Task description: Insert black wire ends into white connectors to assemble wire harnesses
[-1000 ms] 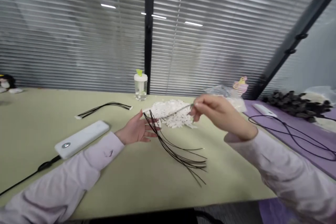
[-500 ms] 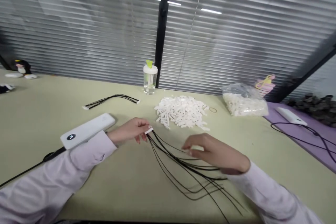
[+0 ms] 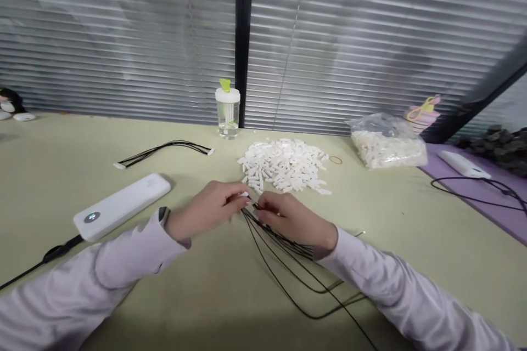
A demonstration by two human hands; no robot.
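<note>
My left hand point(image 3: 216, 205) pinches a small white connector point(image 3: 244, 194) between thumb and fingers. Several thin black wires point(image 3: 284, 281) trail from it toward the lower right, over the table. Close against the connector, my right hand point(image 3: 294, 218) is closed with its fingertips on a black wire; the exact grip is partly hidden. The wire bundle passes beneath the right hand and wrist. Just beyond both hands lies a heap of small white connector housings point(image 3: 284, 164). A separate black wire harness point(image 3: 168, 145), with a white connector at each end, rests at the back left.
A white power bank point(image 3: 123, 205) with a black cable lies left. A clear lidded cup point(image 3: 228, 115) stands at the back by the blinds. To the right are a rubber band point(image 3: 336, 159), a plastic bag of white pieces point(image 3: 389, 145) and a white device point(image 3: 465, 165) on a purple mat.
My right hand has moved left and closed on a wire beside the connector. My left hand still holds the connector, a little further right. The camera view has shifted slightly.
</note>
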